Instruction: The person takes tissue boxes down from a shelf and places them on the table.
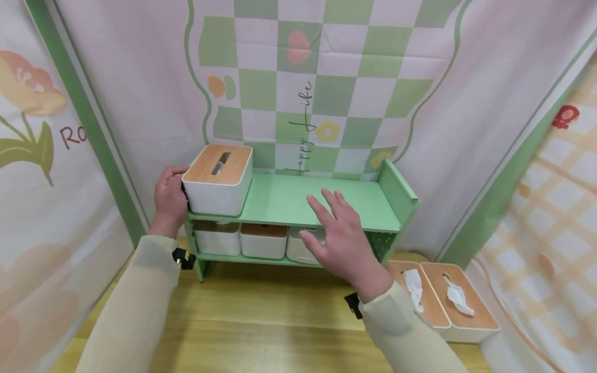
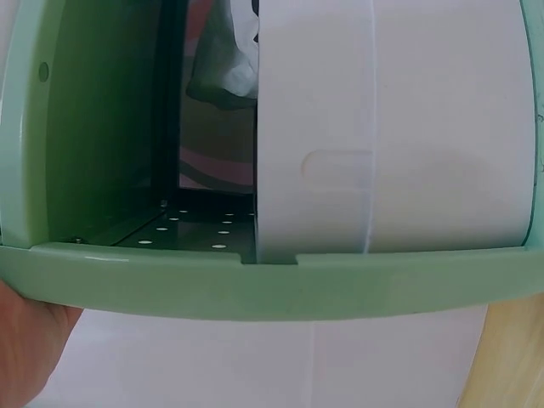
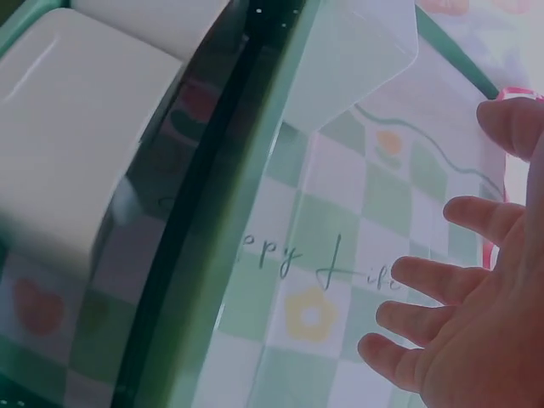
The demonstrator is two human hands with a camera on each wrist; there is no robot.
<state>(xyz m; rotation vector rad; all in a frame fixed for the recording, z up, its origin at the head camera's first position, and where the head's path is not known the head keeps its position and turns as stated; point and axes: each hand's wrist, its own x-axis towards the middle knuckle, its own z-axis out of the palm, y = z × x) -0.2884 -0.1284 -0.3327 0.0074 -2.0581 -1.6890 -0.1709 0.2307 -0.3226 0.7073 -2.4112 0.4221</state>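
A white tissue box (image 1: 218, 181) with a wood-look lid stands at the left end of the top board of a green two-tier shelf (image 1: 284, 199). My left hand (image 1: 170, 194) is at the shelf's left end beside that box, fingers bent over the end panel and their tips hidden. In the left wrist view, part of the left hand (image 2: 30, 344) lies against the outside of the green end panel (image 2: 340, 285). Fingers spread, my right hand (image 1: 342, 238) hovers over the front edge of the top board and holds nothing. The right wrist view also shows the right hand (image 3: 476, 314) with fingers apart.
On the lower tier, a tissue box (image 1: 216, 242), a second box (image 1: 263, 247) and a third box (image 1: 298, 254) stand side by side. Two more lidded boxes (image 1: 471, 305) with tissues sticking out sit on the wooden surface (image 1: 261, 316) at right. Printed curtains (image 1: 135, 67) surround the shelf.
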